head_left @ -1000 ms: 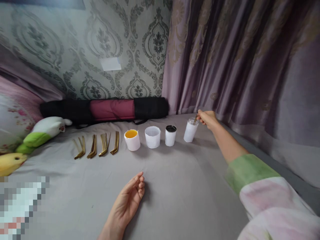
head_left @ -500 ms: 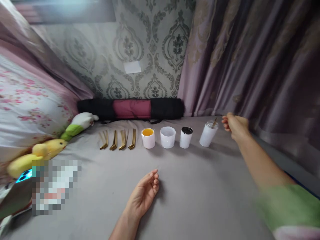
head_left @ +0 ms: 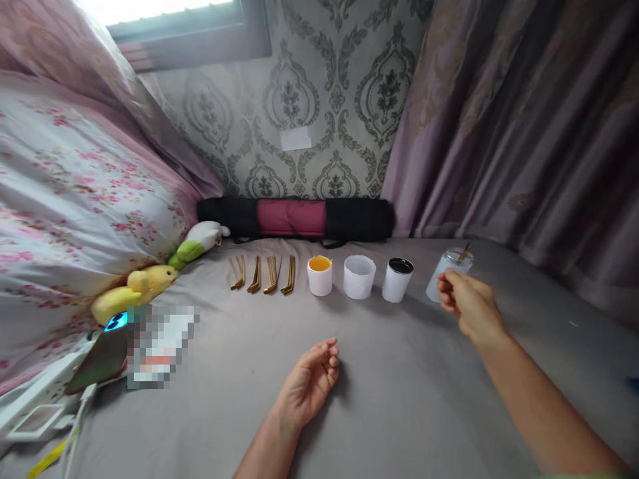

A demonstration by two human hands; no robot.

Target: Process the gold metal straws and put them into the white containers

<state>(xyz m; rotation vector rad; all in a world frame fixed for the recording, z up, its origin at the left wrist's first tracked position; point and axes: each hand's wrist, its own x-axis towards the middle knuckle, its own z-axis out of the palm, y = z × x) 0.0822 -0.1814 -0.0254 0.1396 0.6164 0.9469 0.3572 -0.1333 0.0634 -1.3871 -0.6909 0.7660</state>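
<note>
My right hand point(head_left: 472, 303) is in front of the tall whitish jar point(head_left: 433, 287) with a clear upper part, covering part of its side. Its fingers are curled closed; whether they hold anything is hidden, and I cannot tell if they touch the jar. A thin brownish-gold stick point(head_left: 466, 250) stands tilted in that jar. Left of it is a white can with a dark top point(head_left: 397, 287), then a wide translucent white cup point(head_left: 359, 283) and a white cup with orange inside point(head_left: 319, 283). My left hand point(head_left: 312, 382) rests on the grey sheet, palm sideways, fingers loosely bent and holding nothing.
Several bundles of bent gold-coloured sticks point(head_left: 271, 276) lie left of the cups. Behind them is a black and maroon rolled bag point(head_left: 292, 218). Plush toys point(head_left: 134, 289), a phone point(head_left: 102, 356), a blurred-out item point(head_left: 160, 349) and a power strip point(head_left: 42, 392) are at left.
My right hand has moved from the right of the tall jar to in front of it. The view has turned left, shifting everything rightward. My left hand stays at rest.
</note>
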